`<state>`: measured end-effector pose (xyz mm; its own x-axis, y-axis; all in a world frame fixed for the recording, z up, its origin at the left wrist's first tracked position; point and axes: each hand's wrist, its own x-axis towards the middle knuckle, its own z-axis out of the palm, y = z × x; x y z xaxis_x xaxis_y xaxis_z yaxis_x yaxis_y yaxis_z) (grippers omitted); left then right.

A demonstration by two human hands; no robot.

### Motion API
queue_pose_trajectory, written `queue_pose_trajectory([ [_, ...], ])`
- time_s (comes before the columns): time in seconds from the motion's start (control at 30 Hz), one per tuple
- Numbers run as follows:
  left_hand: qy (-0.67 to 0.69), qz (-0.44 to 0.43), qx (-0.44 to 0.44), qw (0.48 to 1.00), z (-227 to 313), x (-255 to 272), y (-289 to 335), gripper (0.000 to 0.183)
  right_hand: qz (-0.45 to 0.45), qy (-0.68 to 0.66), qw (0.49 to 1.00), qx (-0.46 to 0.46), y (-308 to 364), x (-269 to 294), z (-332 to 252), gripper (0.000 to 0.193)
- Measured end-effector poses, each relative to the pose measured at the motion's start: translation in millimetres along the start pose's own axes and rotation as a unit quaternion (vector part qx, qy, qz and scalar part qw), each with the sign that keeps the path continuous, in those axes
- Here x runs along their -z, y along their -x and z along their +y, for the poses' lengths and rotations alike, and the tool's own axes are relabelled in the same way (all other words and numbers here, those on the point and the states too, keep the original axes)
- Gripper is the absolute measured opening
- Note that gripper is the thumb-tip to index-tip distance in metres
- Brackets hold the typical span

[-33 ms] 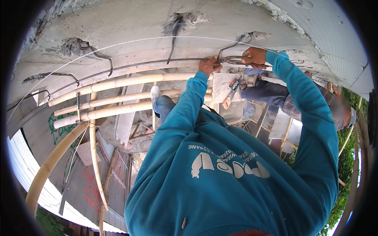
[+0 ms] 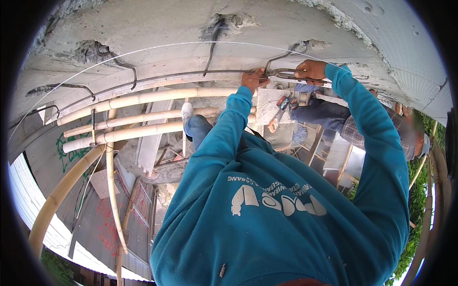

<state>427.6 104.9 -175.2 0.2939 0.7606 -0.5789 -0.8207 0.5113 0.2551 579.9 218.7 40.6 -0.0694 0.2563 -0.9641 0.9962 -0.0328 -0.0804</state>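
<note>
My right hand [image 2: 311, 70] is closed around the handles of steel pincers [image 2: 282, 71]. The pincers' jaws bite where a bent steel bar [image 2: 275, 57] from the concrete meets a long thin reinforcing bar [image 2: 167, 75]. Just left of the jaws, my left hand [image 2: 254, 80] grips the long bar, thumb and fingers closed about it; whether it also holds tie wire is too small to tell. Other bent bars, such as this one [image 2: 210, 57], stick out of chipped holes in the concrete [image 2: 157, 24] and reach down to the long bar.
A white string [image 2: 162, 45] stretches across the concrete above the bars. Bamboo poles [image 2: 143, 97] form scaffolding below and to the left. Lower right of my hands, a board [image 2: 266, 102] carries a red-and-black tool [image 2: 283, 102]. Another person [image 2: 329, 114] in a plaid shirt is close on the right.
The view has shifted slightly. My hands keep the same grip on the bar and pincers, and the pincers' handles look a little differently angled.
</note>
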Motion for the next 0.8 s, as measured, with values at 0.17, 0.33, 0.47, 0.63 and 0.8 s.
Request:
queue_pose_trajectory([
  [0.17, 0.002, 0.039, -0.013, 0.999, 5.8, -4.5, 6.2, 0.044, -0.045, -0.101, 0.994, 0.011, 2.0, -11.6, 4.8, 0.054],
  [0.33, -0.006, 0.007, -0.027, 1.000, -3.4, 6.3, -9.4, 0.048, 0.196, 0.256, 0.935, 0.149, 19.6, -27.8, -29.6, 0.042],
  [0.47, 0.009, 0.005, -0.042, 0.999, -9.2, 7.3, -14.1, 0.047, 0.315, 0.583, 0.735, 0.143, 28.8, -46.8, -43.8, 0.037],
  [0.63, -0.005, 0.033, -0.021, 0.999, -12.3, 3.3, -14.3, 0.041, 0.132, 0.253, 0.958, -0.011, 26.1, -21.0, -42.1, 0.033],
  [0.8, -0.166, 0.002, -0.237, 0.957, -57.9, 49.9, -80.1, 0.035, -0.030, -0.047, 0.994, -0.096, 9.1, 10.4, -41.7, 0.046],
])
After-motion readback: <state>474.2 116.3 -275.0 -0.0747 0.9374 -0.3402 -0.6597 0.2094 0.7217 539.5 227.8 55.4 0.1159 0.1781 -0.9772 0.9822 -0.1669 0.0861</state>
